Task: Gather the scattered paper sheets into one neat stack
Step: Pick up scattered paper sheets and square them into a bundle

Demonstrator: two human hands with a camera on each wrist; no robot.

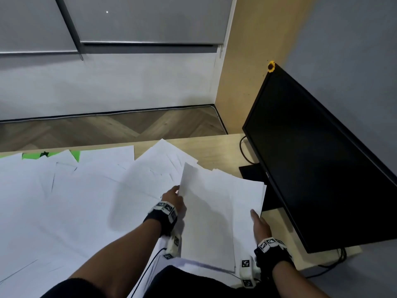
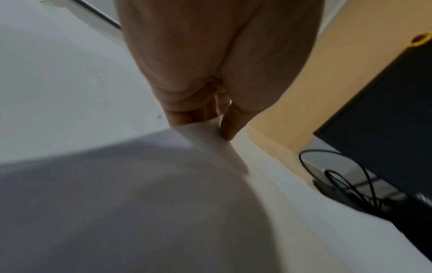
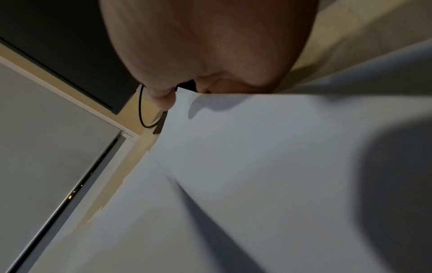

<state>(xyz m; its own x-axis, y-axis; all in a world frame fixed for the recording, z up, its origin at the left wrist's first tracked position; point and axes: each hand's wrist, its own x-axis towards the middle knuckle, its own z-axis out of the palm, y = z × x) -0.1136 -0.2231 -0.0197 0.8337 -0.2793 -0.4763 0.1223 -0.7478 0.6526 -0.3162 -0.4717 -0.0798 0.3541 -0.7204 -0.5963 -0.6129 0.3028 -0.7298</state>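
Both forearms reach out from the bottom edge toward a gathered stack of paper (image 1: 217, 214) lying just left of the monitor (image 1: 322, 160). Left hand (image 1: 173, 201) pinches the stack's left edge between thumb and fingers (image 2: 184, 116), lifting it. Right hand (image 1: 260, 225) grips its right edge, thumb on top. Loose sheets (image 1: 71, 190) cover the desk (image 1: 219, 147) further left of the monitor.
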